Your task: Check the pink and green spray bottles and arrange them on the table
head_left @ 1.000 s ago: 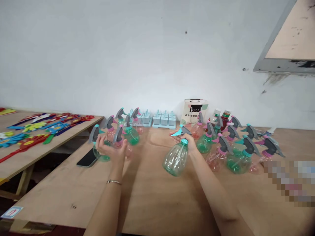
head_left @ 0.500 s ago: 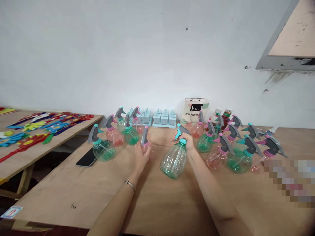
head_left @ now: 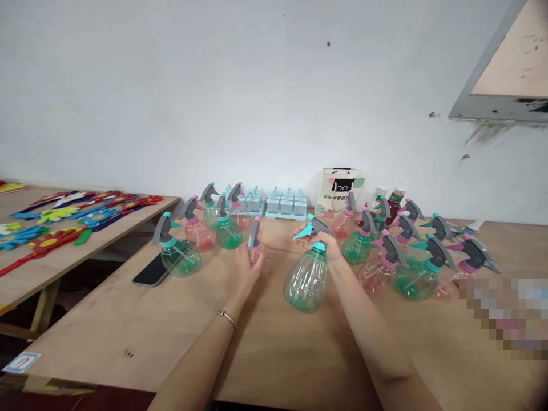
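Observation:
My left hand is closed around the body of a pink spray bottle with a grey and pink trigger head, standing on the table. In my right hand a green spray bottle is gripped at its neck and trigger head, tilted, with its turquoise nozzle pointing left. Whether its base touches the table I cannot tell. Left of my hands stands a group of pink and green spray bottles, the nearest a green spray bottle. Several more, among them a pink spray bottle, stand to the right.
A black phone lies at the left of the wooden table. Along the wall are light-blue ice-pop moulds, a paper bag and a dark red bottle. Colourful hand-shaped felt pieces cover the neighbouring table.
The green spray bottle in my right hand has shifted slightly right, and fingers at its trigger have moved a little. My left hand stays on the pink bottle. The view has shifted slightly.

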Motion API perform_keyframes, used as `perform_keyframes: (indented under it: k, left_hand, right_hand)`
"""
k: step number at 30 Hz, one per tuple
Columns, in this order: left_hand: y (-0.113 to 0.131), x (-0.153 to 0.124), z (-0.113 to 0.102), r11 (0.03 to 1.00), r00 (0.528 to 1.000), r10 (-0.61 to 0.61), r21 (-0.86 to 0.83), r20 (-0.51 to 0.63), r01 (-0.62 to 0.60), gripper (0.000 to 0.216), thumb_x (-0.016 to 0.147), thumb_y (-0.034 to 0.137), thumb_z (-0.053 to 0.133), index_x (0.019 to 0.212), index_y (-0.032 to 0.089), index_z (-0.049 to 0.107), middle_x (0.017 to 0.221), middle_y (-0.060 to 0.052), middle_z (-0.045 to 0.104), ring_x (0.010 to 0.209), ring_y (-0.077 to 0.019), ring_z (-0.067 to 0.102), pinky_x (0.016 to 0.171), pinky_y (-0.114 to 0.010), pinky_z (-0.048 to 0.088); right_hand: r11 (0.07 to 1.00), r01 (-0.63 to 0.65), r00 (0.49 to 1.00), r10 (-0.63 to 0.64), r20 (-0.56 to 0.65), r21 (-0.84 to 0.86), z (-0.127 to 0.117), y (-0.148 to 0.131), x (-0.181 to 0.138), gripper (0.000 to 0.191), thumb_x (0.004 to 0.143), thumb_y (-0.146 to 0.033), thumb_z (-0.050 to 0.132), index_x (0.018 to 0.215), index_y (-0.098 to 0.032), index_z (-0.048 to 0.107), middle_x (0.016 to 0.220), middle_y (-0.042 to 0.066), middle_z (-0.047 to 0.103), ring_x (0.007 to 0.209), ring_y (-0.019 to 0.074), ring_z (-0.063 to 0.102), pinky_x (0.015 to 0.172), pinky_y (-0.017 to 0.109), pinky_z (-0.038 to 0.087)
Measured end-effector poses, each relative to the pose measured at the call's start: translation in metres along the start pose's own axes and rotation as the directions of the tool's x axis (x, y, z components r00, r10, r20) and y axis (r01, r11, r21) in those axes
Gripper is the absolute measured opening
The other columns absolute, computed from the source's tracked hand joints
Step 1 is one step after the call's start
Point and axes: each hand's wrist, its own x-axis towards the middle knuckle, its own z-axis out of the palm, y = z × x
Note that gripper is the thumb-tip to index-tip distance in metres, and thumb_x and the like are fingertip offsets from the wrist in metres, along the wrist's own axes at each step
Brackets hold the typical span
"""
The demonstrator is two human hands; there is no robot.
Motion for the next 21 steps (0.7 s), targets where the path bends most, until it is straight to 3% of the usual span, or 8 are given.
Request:
perform_keyframes:
  k: [7,13,17,21]
  left_hand:
    - [0.002,0.001,0.000,1.000,1.000,0.009,0.009,-0.002,-0.009,0.022,0.082,0.039,0.063,0.094,0.021,0.060,0.088,-0.006,0.061,0.093,-0.0245,0.058,0.085,-0.040,0.047]
    - [0.001,0.001,0.000,1.000,1.000,0.018,0.000,-0.003,-0.018,0.023,0.082,0.040,0.061,0.096,0.021,0.060,0.090,-0.005,0.061,0.093,-0.0232,0.058,0.086,-0.039,0.046]
    - [0.003,0.001,0.000,1.000,1.000,-0.004,-0.002,0.013,0.004,0.024,0.083,0.042,0.060,0.094,0.021,0.059,0.091,-0.005,0.061,0.094,-0.0233,0.059,0.087,-0.039,0.047]
    - [0.006,0.001,-0.002,1.000,1.000,-0.023,0.008,0.019,0.023,0.025,0.082,0.043,0.060,0.094,0.021,0.058,0.090,-0.006,0.060,0.093,-0.0241,0.058,0.085,-0.040,0.047]
  right_hand:
    - [0.995,0.098,0.991,-0.097,-0.090,-0.001,-0.010,0.005,0.004,0.017,0.047,-0.026,0.053,0.062,-0.022,0.057,0.067,0.005,0.068,0.082,0.0286,0.070,0.066,0.038,0.058]
    - [0.994,0.113,0.990,-0.112,-0.088,0.006,-0.007,0.006,0.002,0.027,0.049,-0.023,0.057,0.076,-0.022,0.064,0.075,0.004,0.072,0.087,0.0278,0.070,0.070,0.039,0.058]
    - [0.983,0.182,0.970,-0.183,-0.158,-0.018,-0.009,0.007,0.002,0.016,0.050,-0.026,0.054,0.065,-0.024,0.058,0.064,0.003,0.066,0.080,0.0271,0.069,0.067,0.039,0.057]
    - [0.987,0.144,0.979,-0.152,-0.139,-0.065,-0.012,0.007,0.002,0.019,0.049,-0.028,0.054,0.067,-0.023,0.058,0.069,0.006,0.068,0.082,0.0286,0.068,0.067,0.040,0.056]
